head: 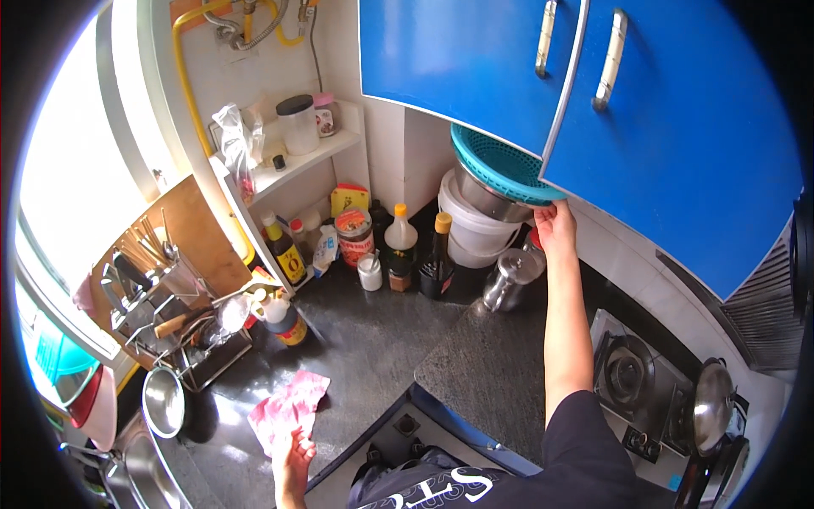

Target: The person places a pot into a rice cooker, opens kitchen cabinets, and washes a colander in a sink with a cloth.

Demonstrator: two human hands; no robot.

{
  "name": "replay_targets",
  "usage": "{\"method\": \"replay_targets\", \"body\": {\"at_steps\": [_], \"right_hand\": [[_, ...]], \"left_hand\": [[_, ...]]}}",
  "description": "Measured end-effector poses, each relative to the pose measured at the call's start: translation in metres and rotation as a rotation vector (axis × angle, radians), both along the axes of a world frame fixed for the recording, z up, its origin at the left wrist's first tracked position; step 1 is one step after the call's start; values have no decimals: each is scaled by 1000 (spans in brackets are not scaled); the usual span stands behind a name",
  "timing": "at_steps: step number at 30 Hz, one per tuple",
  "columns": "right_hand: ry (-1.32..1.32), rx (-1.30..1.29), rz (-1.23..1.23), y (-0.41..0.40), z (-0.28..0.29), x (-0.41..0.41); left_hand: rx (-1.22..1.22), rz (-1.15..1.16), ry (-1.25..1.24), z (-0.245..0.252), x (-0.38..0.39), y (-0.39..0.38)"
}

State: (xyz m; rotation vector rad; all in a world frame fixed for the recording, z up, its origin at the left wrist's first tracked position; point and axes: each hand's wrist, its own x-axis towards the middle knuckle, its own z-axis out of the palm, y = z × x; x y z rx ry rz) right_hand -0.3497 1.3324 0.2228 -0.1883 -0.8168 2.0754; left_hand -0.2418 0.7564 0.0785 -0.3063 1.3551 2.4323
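My right hand [556, 219] reaches up to the rim of a teal plastic basket [502, 167], with its fingers at or under the edge. The basket lies on a stainless steel bowl [489, 191], which rests on a white plastic bucket [470, 219] in the corner beneath the blue wall cabinet. How firmly the fingers hold the rim is hard to see. Lower left, over the dark counter, my left hand [294, 459] holds a pink and white cloth [294, 407]. A glass jar with a metal lid [515, 273] stands below my right hand.
Several seasoning bottles, among them a dark one with a yellow cap [435, 261], line the counter's back beside a white shelf [305, 162]. Left are a utensil rack [210, 366], metal bowl [163, 402] and sink [149, 464]. A gas stove [626, 372] is right; blue cabinet doors [668, 140] hang overhead.
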Motion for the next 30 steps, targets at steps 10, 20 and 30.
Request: {"method": "replay_targets", "body": {"at_steps": [10,20,30], "right_hand": [[-312,400,69,-128,-27,151],[-534,446,636,-238,-105,156],[-416,517,1032,-383,-106,162]], "left_hand": [[-79,-108,61,25,1,31],[-444,22,219,44,13,43],[-694,367,119,22,133,-94]]}}
